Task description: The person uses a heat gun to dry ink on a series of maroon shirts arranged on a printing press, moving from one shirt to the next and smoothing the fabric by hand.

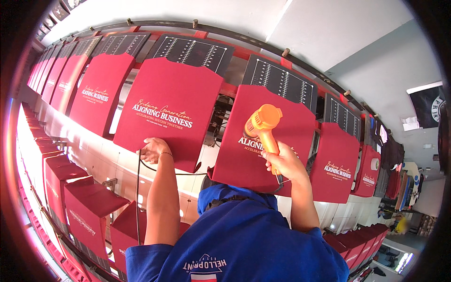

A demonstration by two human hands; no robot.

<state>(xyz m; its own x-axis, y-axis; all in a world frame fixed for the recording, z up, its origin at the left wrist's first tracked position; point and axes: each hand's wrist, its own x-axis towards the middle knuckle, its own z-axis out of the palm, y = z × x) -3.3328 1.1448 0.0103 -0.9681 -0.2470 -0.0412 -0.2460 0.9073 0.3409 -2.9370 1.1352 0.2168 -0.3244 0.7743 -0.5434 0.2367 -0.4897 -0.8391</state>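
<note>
Along the far left, a row of red shirts (101, 94) stretched on printing boards curves away, each with pale lettering across its front, and black ruled panels (192, 51) stand above them. Lower left, more red boards (89, 207) line up edge-on. Next comes the left hand (152, 150), curled narrow around a black cord (138, 188) and resting against the lower edge of the red shirt (171, 110) in front of it; the cord hangs straight down from the fingers and another loop runs off to the right. In the middle, the person's blue shirt (239, 244) fills the bottom. To the right, the right hand (284, 164) is wrapped tight on the handle of an orange heat gun (264, 124), whose nozzle faces the neighbouring red shirt (263, 141), just beside its printed lettering. Further right hang two more printed red shirts (336, 162).
</note>
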